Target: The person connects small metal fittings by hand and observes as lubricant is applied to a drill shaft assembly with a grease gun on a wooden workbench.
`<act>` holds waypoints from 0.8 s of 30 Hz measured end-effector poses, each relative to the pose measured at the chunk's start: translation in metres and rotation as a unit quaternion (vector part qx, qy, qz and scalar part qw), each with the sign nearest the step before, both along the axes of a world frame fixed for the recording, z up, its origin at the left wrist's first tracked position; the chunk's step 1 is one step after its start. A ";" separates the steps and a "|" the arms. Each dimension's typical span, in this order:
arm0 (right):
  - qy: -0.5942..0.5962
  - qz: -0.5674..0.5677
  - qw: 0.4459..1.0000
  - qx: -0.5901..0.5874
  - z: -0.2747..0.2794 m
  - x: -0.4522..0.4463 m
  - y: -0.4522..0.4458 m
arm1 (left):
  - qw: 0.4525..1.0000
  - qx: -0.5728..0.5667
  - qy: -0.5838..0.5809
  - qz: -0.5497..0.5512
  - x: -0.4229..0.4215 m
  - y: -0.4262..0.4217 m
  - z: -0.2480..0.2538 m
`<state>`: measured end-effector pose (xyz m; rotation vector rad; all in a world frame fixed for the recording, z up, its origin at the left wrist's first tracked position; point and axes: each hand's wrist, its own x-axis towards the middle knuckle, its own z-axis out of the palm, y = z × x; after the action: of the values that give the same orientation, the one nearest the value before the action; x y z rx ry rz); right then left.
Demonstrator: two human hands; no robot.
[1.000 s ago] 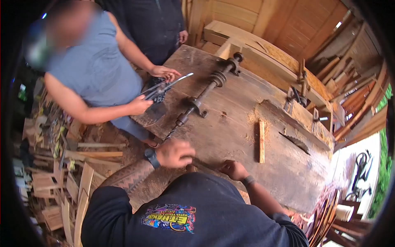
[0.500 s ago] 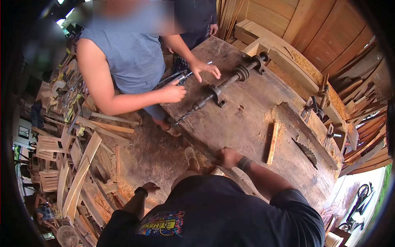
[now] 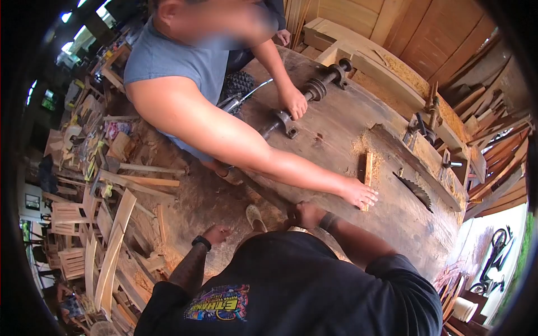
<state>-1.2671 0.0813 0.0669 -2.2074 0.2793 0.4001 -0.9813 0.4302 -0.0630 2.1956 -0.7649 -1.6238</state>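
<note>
My right hand (image 3: 308,214) is curled into a fist and rests at the near edge of the wooden table (image 3: 330,148); nothing shows in it. My left hand (image 3: 216,234), with a dark watch at the wrist, hangs beside my body over the floor, its fingers loosely bent and holding nothing visible. Across the table, a person leans in. One of that person's hands (image 3: 358,194) is on a short wood strip (image 3: 368,167); the other hand (image 3: 293,103) touches a metal shaft (image 3: 314,94) with bearing mounts. The shaft's near end is hidden by the person's arm.
A circular saw blade (image 3: 413,191) protrudes from the tabletop beside a long wooden fence (image 3: 417,168). A metal tool (image 3: 232,102) lies near the person. Scrap boards (image 3: 115,246) cover the floor at left. Clamps (image 3: 428,126) stand at the right.
The other person leaned forward, left the metal tool and reached across to the wood strip, while the other hand moved onto the shaft. My left hand moved slightly up and right. My right hand stayed.
</note>
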 end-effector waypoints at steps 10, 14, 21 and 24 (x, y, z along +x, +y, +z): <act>-0.043 -0.040 0.998 0.011 -0.004 -0.013 -0.006 | 0.998 0.011 0.027 0.055 0.027 0.013 -0.021; -0.036 -0.014 0.999 0.007 -0.011 -0.012 -0.010 | 0.997 0.000 0.064 0.032 0.024 0.033 -0.055; -0.021 0.005 1.000 0.002 -0.009 -0.001 -0.002 | 1.000 0.014 -0.013 0.003 -0.008 0.035 -0.026; -0.004 0.010 1.000 0.002 0.003 0.003 -0.002 | 0.999 -0.002 0.000 0.044 -0.013 0.039 -0.022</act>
<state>-1.2644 0.0790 0.0700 -2.2086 0.2516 0.4018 -0.9942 0.4693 -0.0847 2.1935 -0.6601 -1.5786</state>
